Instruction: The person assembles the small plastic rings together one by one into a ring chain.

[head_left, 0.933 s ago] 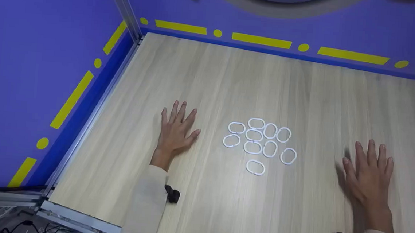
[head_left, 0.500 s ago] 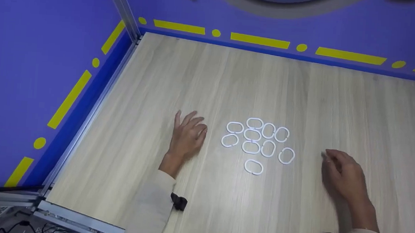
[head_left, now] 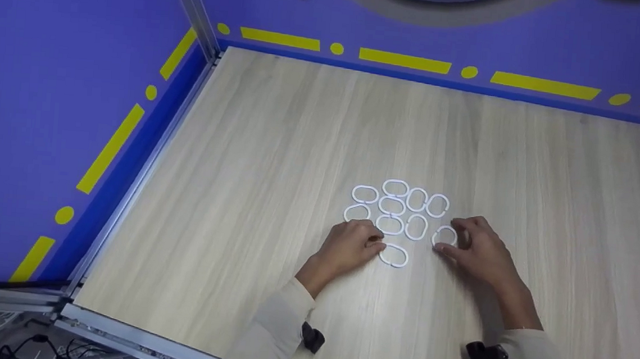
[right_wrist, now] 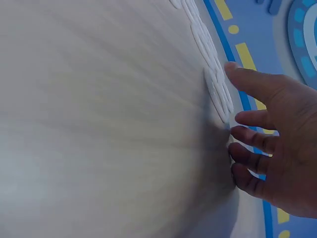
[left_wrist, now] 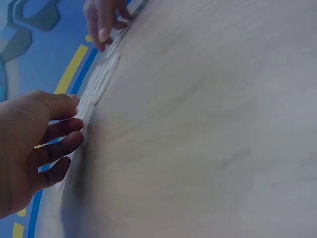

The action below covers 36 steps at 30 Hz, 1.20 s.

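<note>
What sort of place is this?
Probably an indoor demonstration booth or workstation, though I can't be sure: there's a wood-look table, blue walls with yellow dashes, and a metal post at their corner.

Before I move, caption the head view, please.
Left hand and right hand beside ten white rings on a pale tabletop.

No legible text, labels, brands, numbers or signs visible.

Lab-like setting, wood-grain tabletop point(head_left: 279, 115), blue printed panels point(head_left: 68, 72), metal framing point(head_left: 195, 10), loose cables point(head_left: 40, 339) below
</note>
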### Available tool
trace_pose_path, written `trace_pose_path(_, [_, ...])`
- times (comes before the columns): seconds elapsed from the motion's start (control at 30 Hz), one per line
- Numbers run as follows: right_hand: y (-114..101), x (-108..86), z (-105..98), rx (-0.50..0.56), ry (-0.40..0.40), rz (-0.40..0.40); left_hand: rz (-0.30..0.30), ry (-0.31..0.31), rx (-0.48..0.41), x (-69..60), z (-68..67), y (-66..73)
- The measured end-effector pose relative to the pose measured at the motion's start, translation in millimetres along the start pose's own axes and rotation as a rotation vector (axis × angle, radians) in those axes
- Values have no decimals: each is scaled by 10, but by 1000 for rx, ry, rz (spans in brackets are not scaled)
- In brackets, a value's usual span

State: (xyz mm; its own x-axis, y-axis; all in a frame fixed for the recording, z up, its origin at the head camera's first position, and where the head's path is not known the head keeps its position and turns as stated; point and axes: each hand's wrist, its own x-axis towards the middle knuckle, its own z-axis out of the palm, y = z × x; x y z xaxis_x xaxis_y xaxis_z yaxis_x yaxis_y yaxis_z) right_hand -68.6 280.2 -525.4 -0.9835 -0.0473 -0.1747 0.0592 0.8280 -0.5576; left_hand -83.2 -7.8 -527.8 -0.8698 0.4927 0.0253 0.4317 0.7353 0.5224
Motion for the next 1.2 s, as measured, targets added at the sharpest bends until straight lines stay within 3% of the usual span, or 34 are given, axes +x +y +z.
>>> trace_pose_path(0.17, [-23,34,4,-10,-2,18,-49,-54,12,86,73,72])
trace_pose_path(0.33, [-23,37,-16,7,-22,25,-122,-127,-81,138,58,112])
trace_pose_path(0.63, [-29,-1,-2,26,8,7,-121,-168,-150,125,28,66])
trace_pose_path(0.83, [-24,3,-9,81,16,-5,-160,-119,-351,158,-37,0])
trace_pose_path(1.07, [28,-34,53,154,57,-54,-153,16,-618,178,-28,-15])
trace_pose_path(1.2, [20,-54,87,248,73,-58,-182,57,-736,187,-33,23])
